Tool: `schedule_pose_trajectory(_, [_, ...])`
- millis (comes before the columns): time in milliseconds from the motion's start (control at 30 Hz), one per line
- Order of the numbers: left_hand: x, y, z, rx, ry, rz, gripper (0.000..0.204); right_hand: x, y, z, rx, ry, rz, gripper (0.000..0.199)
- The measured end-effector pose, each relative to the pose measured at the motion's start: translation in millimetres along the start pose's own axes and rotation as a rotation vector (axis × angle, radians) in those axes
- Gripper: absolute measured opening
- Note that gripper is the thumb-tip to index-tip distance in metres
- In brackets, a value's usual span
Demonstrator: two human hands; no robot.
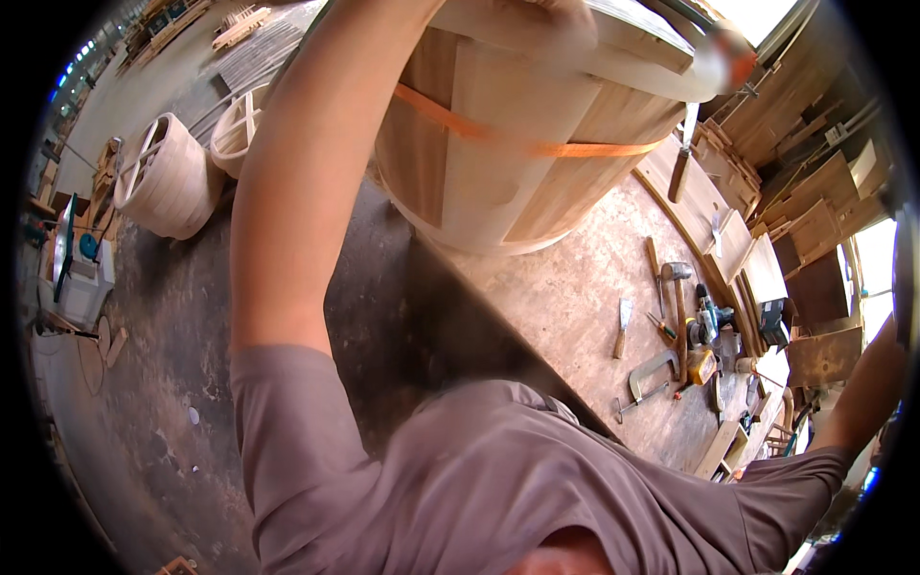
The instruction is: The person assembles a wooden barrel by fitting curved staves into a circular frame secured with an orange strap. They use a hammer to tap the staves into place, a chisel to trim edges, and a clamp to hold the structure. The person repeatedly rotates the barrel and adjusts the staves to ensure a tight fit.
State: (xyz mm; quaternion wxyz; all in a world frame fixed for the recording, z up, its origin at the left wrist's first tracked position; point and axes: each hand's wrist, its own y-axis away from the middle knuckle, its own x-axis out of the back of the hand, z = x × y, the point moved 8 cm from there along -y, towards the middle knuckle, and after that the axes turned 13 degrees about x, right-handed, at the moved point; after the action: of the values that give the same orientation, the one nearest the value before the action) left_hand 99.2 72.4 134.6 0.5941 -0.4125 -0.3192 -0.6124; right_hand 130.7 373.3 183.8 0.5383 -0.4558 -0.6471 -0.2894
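Note:
A large staved wooden tub (498, 172) stands on the workbench in front of me, with an orange strap (594, 150) round its side. My left arm reaches up past the tub's left side, and my left hand (561, 21) is at its top, blurred and cut by the upper edge; its fingers cannot be made out. Beside it a flat board (637, 38) lies across the tub's top. A blurred red-orange piece (736, 57) shows at the board's right end. My right arm stretches out to the right edge, its hand out of view.
On the workbench (537, 297) lie a hammer (680, 316), a scraper (624, 329), a C-clamp (650, 376), a yellow tape measure (702, 365) and a power tool (707, 311). A brown-handled blade (679, 172) is right of the tub. Smaller wooden tubs (168, 182) stand on the left floor.

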Motion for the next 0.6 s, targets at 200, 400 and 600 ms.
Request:
schedule_pose_trajectory(200, [-2, 5, 0, -0.028, -0.001, -0.103, 0.045, -19, -1, -5, -0.049, -0.048, -0.06, 0.044])
schedule_pose_trajectory(400, [12, -3, -21, -0.073, -0.093, -0.144, 0.045, -36, -7, -37, 0.086, -0.103, -0.216, 0.024])
schedule_pose_trajectory(600, [31, -22, -82, -0.106, -0.013, -0.144, 0.087, -52, -23, -78, 0.138, -0.391, -0.168, 0.022])
